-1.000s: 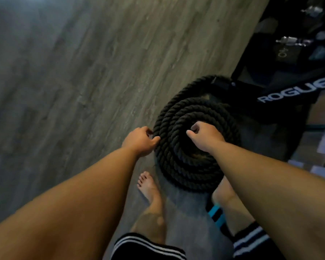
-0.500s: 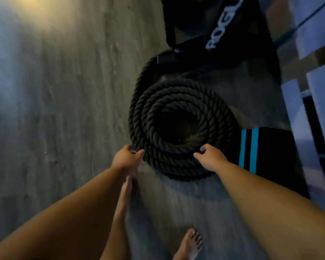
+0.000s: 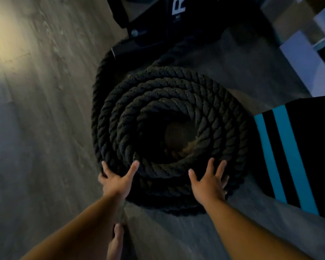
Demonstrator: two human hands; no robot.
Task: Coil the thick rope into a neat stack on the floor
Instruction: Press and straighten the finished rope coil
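Grey wood-grain floor (image 3: 36, 128), far left, bare and lit by a warm patch near the upper corner; no loose rope trails across it.

Left hand (image 3: 116, 181), flat against the near left edge of the coil, fingers spread and splayed over the outer turns, gripping nothing; forearm reaching in from the lower left, wrist straight; a bare foot (image 3: 116, 241) sits on the floor just under that forearm.

Thick black rope (image 3: 169, 117), centre, lying on the floor in a round stack of several turns, one ring inside another, with a small gap of floor showing in the middle; the rings sit close and fairly even; one outer turn on the left bulges a little wide and runs up toward the dark gym frame (image 3: 148, 19) behind, where its end is lost in shadow, so I cannot tell whether a tail is left to tuck in; by my reckoning the coiling is all but done, with only squaring-up and pressing down remaining.

Right hand (image 3: 209, 182), open likewise, palm on the near right of the coil, fingers fanned, holding nothing; forearm entering from the lower right.

Black cloth with two teal stripes (image 3: 289, 156), far right, just beside the coil.
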